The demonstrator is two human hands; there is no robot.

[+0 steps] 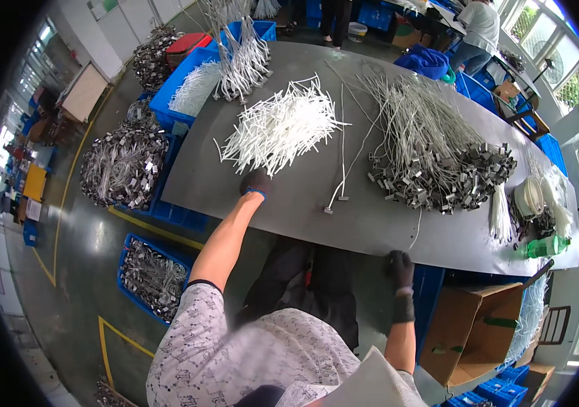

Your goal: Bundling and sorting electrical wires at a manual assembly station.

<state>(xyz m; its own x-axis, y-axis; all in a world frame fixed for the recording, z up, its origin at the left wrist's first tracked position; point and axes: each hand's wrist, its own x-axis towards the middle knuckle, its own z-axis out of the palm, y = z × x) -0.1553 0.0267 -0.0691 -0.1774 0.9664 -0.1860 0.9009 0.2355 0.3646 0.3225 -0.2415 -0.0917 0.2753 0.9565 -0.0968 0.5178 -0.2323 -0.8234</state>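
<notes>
My left hand (255,182), in a dark glove, lies at the near edge of a loose pile of short white tubes (279,129) and touches the nearest ones. Its fingers are bunched low in the dark glove, and whether any tube is in them is hidden. My right hand (400,270), also gloved, is at the front edge of the grey metal table (289,210), with nothing seen in it. Between the hands lie a few thin wires with small metal end pieces (329,209). To their right spreads a big heap of wires with metal clips (438,176).
Left of the table stand blue crates (161,102) and heaps of clipped wires (123,166); another blue crate (154,275) is on the floor. A green bottle (547,247) lies at the right end, above an open cardboard box (469,325). Another person (477,34) stands far right.
</notes>
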